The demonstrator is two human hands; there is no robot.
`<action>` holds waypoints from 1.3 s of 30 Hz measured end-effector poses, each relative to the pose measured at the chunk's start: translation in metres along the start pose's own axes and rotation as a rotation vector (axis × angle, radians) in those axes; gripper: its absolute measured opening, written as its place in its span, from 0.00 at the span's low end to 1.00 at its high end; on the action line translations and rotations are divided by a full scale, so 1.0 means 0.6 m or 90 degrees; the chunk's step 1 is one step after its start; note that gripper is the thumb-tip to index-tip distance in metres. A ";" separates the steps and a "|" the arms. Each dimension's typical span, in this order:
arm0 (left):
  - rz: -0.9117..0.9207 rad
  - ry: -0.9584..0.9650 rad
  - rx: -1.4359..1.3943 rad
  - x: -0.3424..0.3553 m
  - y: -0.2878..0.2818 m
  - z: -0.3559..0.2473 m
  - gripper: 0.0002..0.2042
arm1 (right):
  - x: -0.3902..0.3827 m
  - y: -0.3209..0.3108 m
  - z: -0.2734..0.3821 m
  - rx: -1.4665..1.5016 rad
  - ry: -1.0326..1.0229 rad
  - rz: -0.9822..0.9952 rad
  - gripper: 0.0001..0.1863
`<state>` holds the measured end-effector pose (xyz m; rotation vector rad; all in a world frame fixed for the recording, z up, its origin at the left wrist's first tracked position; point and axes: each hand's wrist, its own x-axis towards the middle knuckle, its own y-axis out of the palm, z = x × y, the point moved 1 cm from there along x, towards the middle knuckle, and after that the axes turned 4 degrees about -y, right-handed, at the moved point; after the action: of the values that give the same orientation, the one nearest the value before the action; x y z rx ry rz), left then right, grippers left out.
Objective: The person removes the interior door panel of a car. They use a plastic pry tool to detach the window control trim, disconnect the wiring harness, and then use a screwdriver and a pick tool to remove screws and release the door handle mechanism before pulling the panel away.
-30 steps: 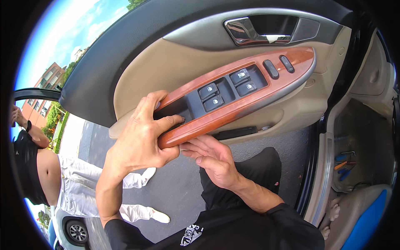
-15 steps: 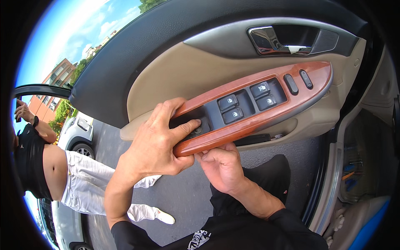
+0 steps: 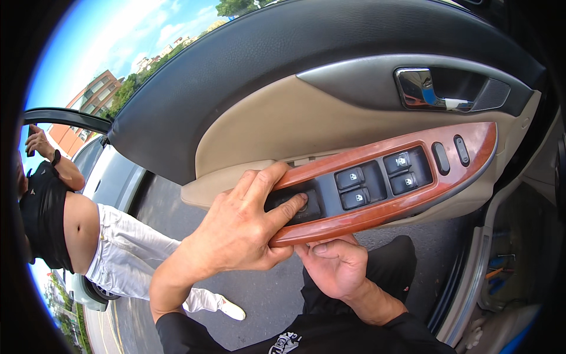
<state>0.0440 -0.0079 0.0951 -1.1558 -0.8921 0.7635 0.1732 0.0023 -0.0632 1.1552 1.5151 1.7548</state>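
A long wood-look switch panel (image 3: pixel 377 216) with black window switches lies at a slant across the beige door trim (image 3: pixel 247 135). My left hand (image 3: pixel 236 230) is closed on the panel's left end, thumb bent into the black recess and the other fingers over the upper edge. Below that end, my right hand (image 3: pixel 336 265) is palm up, thumb curled and fingertips hidden under the panel; what they hold I cannot make out. Part of a slot shows behind the panel's upper edge.
A chrome door handle (image 3: pixel 415 88) is set above the panel. A person (image 3: pixel 79 230) in white trousers stands at left, beside a white car (image 3: pixel 112 177). At right are the door opening and small tools (image 3: pixel 495 271) on the car floor. Grey pavement (image 3: pixel 159 206) lies below.
The door and panel appear further right and lower in the view. My right hand has moved in under the panel's lower edge, its fingers now more hidden. A slot has appeared behind the upper edge.
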 end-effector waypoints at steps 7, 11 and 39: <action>0.000 0.002 -0.021 -0.002 -0.002 0.000 0.28 | -0.014 0.012 -0.008 -0.037 -0.002 0.042 0.29; 0.008 0.004 -0.022 -0.002 -0.008 -0.004 0.27 | -0.021 -0.004 -0.010 -0.014 -0.008 0.087 0.35; -0.018 0.019 -0.014 -0.002 0.009 -0.027 0.32 | -0.041 -0.009 0.025 0.190 0.096 0.038 0.33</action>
<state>0.0575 -0.0145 0.0871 -1.1690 -0.8931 0.7130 0.1974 -0.0092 -0.0748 1.2441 1.9004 1.7282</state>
